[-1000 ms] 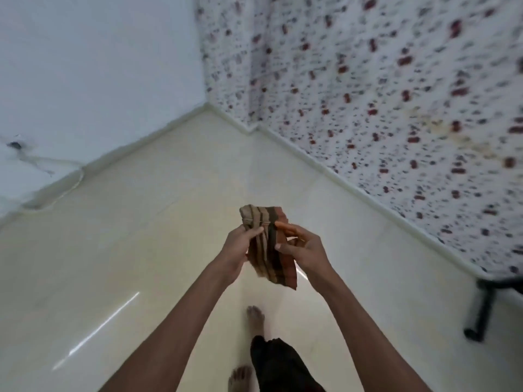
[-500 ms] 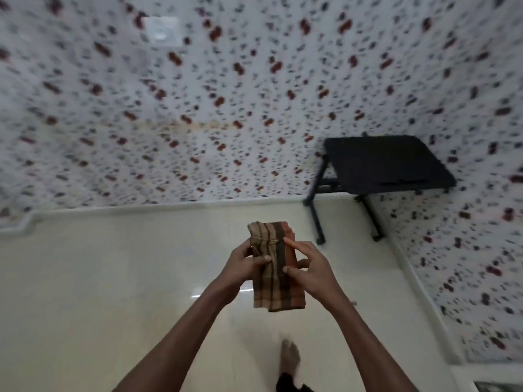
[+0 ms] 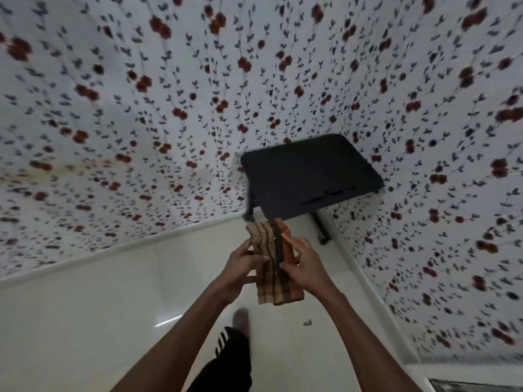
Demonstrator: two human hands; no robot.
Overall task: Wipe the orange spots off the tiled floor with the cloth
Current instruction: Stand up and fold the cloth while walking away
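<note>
A folded brown, tan and orange striped cloth (image 3: 271, 258) hangs upright in front of me at chest height. My left hand (image 3: 240, 264) pinches its left edge and my right hand (image 3: 304, 264) grips its right edge, fingers curled over it. The cream tiled floor (image 3: 99, 306) lies below. A faint orange smudge (image 3: 103, 309) shows on the tiles at the left, and a small dark speck (image 3: 307, 323) lies on the floor under my right forearm. The lower half of the cloth is partly covered by my hands.
A low black folding table (image 3: 308, 171) stands in the room's corner just beyond the cloth. Flower-patterned walls (image 3: 141, 108) meet behind it. My bare foot (image 3: 240, 318) and dark trouser leg (image 3: 226, 363) are on the tiles below my arms.
The view has swung right, from a plain white wall and corner to the corner with the black table, which is closer now. Both hands have kept hold of the folded cloth.
</note>
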